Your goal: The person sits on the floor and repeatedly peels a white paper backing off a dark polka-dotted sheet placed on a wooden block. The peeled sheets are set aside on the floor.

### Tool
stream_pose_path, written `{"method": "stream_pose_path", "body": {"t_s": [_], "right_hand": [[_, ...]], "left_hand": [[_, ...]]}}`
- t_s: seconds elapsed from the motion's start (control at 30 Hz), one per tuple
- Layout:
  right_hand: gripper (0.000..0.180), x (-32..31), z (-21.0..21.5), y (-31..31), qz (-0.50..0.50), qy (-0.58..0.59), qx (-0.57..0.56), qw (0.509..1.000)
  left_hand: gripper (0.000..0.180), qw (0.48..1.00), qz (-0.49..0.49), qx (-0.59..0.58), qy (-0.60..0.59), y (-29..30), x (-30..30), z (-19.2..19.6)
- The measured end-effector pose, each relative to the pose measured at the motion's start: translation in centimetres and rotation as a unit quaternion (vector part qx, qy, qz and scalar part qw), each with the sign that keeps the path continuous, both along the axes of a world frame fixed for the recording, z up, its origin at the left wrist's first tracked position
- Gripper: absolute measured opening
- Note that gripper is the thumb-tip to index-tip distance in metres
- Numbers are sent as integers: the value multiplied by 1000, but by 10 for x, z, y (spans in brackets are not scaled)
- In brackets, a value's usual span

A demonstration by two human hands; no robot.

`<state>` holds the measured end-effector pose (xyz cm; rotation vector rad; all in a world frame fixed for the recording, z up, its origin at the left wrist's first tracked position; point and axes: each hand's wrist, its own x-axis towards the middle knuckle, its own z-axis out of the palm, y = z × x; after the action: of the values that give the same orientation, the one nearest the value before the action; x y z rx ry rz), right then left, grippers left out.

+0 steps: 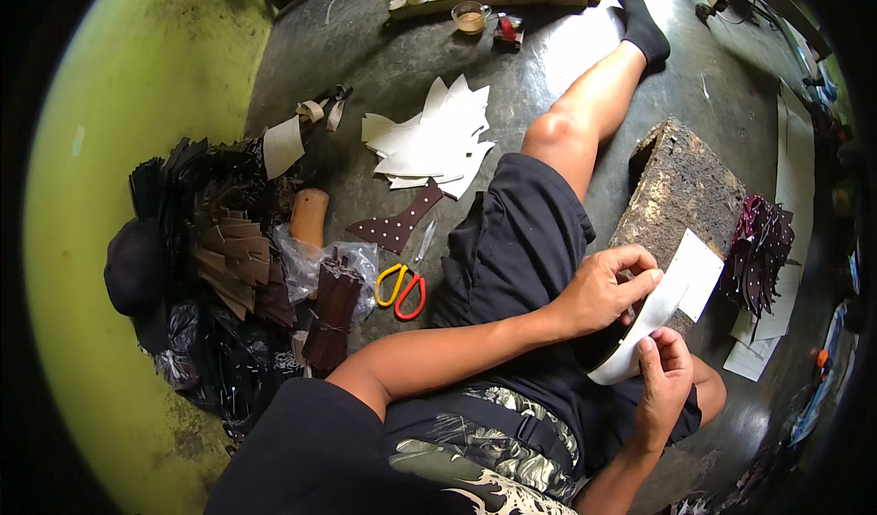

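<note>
A curved white strip of sheet material [655, 318] bends up over my lap, in front of a worn block. My right hand [665, 378] pinches its lower edge between thumb and fingers. Beside the strip's upper left edge, my left hand [605, 296] is closed, thumb and forefinger close together. Whatever lies between those fingertips is too small to make out. Part of the left fingers is hidden by the strip. Behind it, a flat white piece with small holes [699, 273] leans on the rough, stained block [681, 181].
Left of my leg lie scissors with yellow and red handles [402, 286], a dotted brown cutout [399, 222], stacked white cutouts [434, 136] and a brown bundle [334, 318]. Dark dotted pieces [758, 254] lie right of the block. A glass cup [470, 19] stands far ahead.
</note>
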<state>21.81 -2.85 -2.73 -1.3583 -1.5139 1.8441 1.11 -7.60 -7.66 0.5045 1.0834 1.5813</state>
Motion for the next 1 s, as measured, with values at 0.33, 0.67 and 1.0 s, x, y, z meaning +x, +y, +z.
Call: {"method": "stream_pose_path", "body": {"t_s": [0.33, 0.67, 1.0], "right_hand": [[14, 1, -9, 0, -14, -10, 133, 991], [21, 36, -21, -41, -162, 33, 111, 980], [16, 57, -37, -63, -309, 104, 160, 932]], "left_hand": [[29, 960, -211, -66, 169, -8, -2, 2], [42, 945, -229, -50, 229, 6, 11, 11], [36, 899, -334, -48, 279, 18, 6, -7]]}}
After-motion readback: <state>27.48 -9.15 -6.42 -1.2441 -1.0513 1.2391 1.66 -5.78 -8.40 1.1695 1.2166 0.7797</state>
